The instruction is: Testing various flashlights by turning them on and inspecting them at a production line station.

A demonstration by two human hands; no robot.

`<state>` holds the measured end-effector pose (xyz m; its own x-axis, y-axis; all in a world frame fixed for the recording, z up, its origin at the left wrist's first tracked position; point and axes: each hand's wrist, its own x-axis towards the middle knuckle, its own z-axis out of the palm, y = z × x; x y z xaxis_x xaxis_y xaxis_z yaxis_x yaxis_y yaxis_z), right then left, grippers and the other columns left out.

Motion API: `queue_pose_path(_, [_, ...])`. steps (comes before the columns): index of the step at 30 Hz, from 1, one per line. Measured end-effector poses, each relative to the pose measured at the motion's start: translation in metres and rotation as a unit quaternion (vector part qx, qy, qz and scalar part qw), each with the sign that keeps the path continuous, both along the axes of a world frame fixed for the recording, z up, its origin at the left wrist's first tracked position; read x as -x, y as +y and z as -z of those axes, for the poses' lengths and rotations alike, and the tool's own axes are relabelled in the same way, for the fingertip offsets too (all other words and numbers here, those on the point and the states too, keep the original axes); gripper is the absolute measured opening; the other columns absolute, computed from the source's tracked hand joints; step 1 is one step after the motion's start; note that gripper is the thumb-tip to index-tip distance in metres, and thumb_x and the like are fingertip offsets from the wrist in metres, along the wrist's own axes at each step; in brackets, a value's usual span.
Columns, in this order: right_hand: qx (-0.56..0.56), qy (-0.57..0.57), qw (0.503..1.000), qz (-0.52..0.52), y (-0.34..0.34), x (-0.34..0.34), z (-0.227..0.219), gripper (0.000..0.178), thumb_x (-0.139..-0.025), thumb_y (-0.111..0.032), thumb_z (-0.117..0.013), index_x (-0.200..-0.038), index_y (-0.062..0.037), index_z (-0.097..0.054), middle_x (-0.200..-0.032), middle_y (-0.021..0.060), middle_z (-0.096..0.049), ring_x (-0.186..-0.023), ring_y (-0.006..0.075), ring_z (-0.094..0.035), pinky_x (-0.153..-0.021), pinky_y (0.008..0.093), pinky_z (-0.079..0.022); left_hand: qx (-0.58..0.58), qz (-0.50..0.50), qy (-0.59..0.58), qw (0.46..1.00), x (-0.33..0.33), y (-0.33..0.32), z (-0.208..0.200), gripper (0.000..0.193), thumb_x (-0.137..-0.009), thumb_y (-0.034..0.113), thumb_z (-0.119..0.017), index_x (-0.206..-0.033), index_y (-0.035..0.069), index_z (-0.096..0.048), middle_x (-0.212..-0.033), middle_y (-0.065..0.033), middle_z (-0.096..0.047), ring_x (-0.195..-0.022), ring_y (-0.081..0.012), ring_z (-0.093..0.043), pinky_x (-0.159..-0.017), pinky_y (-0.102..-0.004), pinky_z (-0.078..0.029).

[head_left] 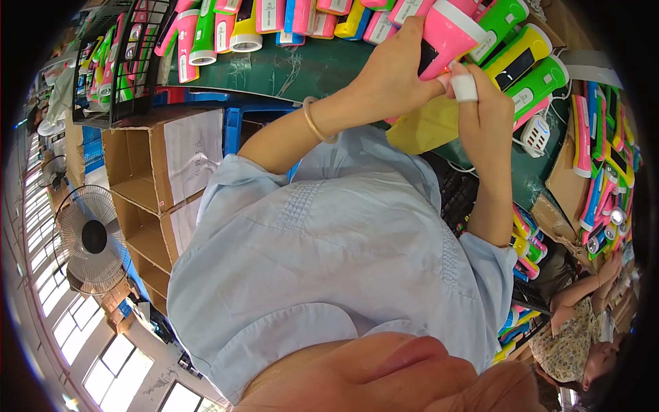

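Wire-grid crate of black metal or plastic [110,113], at the upper left, holds pink, green and yellow flashlights lying in a jumble. Below it stands a brown cardboard box [141,161] divided into open-fronted compartments, a wrinkled white paper sheet [194,147] on its side. At the far right, more colourful flashlights [604,158] lie heaped beside cardboard flaps [566,175].

The dark green, smooth-topped counter [268,74] is crowded along its far side by a row of flashlights [270,15] in pink, green, yellow and blue, with white rims. Between that row and the counter's near edge runs a strip of green surface with shiny clear patches on it. The room at the right is tighter: green and yellow flashlights [525,62] and a white multi-port charging block [535,135] with a thin cable lie close to the right hand.

A pink flashlight [449,34], flared to a broad white rim, is held up over the counter. The left hand [398,69] is clamped around its body. The right hand [480,96], a finger wrapped in white tape [465,87], meets it at the narrow end; whether those fingers grip or only touch, I cannot tell. Yellow, thin, sheet-like material [425,127] lies just below the hands.
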<state>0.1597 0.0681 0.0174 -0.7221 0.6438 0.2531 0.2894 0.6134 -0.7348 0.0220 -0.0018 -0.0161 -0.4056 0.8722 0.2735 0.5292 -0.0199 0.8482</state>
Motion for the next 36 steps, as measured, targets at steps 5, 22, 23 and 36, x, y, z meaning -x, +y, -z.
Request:
queue_pose_path(5, [0.075,0.167,0.983,0.018,0.034,-0.017,-0.021,0.033,-0.093,-0.02,-0.04,-0.112,-0.0008,-0.059,-0.085,0.0003,-0.056,-0.059,0.0005,-0.035,-0.052,0.0166,-0.024,0.104,0.122,-0.253,0.954,0.023,-0.005,-0.018,0.053,-0.073,0.02,-0.07,-0.114,0.0,-0.044,-0.086,-0.0058,-0.056,-0.064,-0.0112,-0.057,-0.058,-0.0255,-0.047])
queue_pose_path(22, [0.229,0.299,0.886,-0.271,0.055,0.021,0.027,0.047,-0.083,-0.044,-0.049,-0.088,0.0022,-0.055,-0.083,0.0071,-0.047,-0.075,0.0129,-0.045,-0.067,0.0227,-0.034,0.164,0.325,-0.66,0.658,-0.019,-0.025,-0.024,0.041,-0.074,0.017,-0.063,-0.106,-0.002,-0.044,-0.075,-0.0091,-0.052,-0.046,-0.014,-0.053,-0.042,-0.025,-0.042])
queue_pose_path(23, [0.236,0.242,0.905,-0.259,0.061,0.018,0.026,0.044,-0.083,-0.042,-0.049,-0.088,0.0014,-0.055,-0.084,0.0063,-0.048,-0.076,0.0123,-0.046,-0.067,0.0223,-0.034,0.168,0.302,-0.629,0.696,-0.017,-0.023,-0.025,0.04,-0.074,0.017,-0.063,-0.105,-0.001,-0.044,-0.075,-0.0094,-0.053,-0.046,-0.014,-0.053,-0.042,-0.0248,-0.041])
queue_pose_path(36, [0.193,0.121,0.973,-0.023,0.042,0.009,0.012,0.04,-0.087,-0.031,-0.056,-0.112,-0.0001,-0.057,-0.095,0.0072,-0.061,-0.09,0.0131,-0.056,-0.074,0.0245,-0.044,-0.016,0.219,-0.537,0.815,0.003,-0.007,-0.007,0.047,-0.085,0.036,-0.058,-0.112,0.0,-0.046,-0.096,-0.0102,-0.055,-0.08,-0.0181,-0.059,-0.071,-0.0307,-0.048])
